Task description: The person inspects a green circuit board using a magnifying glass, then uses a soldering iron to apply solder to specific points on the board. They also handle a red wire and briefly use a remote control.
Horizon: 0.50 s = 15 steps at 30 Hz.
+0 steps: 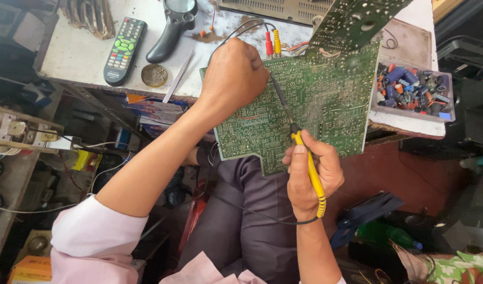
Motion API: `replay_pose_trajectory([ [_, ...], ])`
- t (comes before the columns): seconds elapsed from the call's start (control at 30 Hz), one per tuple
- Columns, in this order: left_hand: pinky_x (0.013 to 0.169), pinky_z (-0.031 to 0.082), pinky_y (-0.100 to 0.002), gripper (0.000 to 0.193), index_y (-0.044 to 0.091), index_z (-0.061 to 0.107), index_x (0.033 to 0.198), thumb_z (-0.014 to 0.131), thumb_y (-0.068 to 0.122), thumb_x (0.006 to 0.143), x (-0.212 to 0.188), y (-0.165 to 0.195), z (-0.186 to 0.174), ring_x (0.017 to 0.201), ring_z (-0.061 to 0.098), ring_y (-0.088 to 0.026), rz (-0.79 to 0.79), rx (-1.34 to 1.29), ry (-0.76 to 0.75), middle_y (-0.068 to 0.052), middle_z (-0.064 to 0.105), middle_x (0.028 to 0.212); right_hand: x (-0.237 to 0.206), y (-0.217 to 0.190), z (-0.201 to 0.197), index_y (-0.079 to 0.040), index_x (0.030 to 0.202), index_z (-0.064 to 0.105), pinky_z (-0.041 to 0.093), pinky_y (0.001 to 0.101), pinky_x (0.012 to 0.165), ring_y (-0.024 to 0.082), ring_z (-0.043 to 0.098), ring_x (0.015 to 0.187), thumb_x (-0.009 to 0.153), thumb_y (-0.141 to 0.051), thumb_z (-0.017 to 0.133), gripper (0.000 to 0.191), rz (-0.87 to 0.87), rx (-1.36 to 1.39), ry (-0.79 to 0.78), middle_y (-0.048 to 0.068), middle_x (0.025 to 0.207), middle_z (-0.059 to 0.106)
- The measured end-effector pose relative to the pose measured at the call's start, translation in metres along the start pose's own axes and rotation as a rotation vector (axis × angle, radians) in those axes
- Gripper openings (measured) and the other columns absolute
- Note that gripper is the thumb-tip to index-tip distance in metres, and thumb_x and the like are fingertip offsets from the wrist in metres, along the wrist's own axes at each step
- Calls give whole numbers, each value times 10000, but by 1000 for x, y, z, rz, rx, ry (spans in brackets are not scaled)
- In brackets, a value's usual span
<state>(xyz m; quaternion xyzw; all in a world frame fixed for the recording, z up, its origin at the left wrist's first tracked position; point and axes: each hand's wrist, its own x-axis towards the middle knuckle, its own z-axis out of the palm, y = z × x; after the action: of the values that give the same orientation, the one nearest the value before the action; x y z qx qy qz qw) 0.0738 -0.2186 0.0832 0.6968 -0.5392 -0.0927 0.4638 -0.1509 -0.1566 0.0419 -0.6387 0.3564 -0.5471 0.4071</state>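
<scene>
A large green circuit board (pixel 325 100) lies solder side up, half on the white workbench (pixel 78 52) and half over my lap. My right hand (pixel 310 176) grips a yellow-handled soldering iron (pixel 311 171); its dark shaft runs up-left across the board, and the tip is hidden beside my left hand. My left hand (pixel 233 76) is closed in a fist on the board's upper left corner. What it holds, if anything, is hidden. A black cord (pixel 262 215) trails from the iron across my dark trousers.
On the bench lie a black remote control (pixel 125 50), a black magnifier (pixel 170 31), metal tweezers (pixel 178 76) and a small round tin (pixel 154 74). A clear tray of mixed capacitors (pixel 412 92) sits at the right. Red and yellow plugs (pixel 273 44) and a second board (pixel 357 21) lie behind.
</scene>
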Motion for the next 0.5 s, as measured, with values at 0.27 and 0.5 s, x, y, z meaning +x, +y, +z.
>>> replay_pose_trajectory([
  [0.27, 651, 553, -443, 156, 14, 687, 642, 767, 127, 715, 0, 1, -1, 655, 678, -381, 5, 2, 6, -184, 669, 641, -1, -1, 0, 5, 1246, 639, 495, 215, 604, 90, 640, 717, 1061, -70, 602, 204, -9, 32, -2, 86, 877, 704],
  [0.5, 651, 553, -442, 150, 13, 695, 654, 763, 133, 711, -1, 0, 0, 655, 682, -380, 25, -4, 30, -184, 675, 649, -1, 0, 0, 10, 1237, 641, 491, 216, 594, 90, 635, 706, 1059, -67, 600, 197, 9, 46, 19, 89, 869, 701],
])
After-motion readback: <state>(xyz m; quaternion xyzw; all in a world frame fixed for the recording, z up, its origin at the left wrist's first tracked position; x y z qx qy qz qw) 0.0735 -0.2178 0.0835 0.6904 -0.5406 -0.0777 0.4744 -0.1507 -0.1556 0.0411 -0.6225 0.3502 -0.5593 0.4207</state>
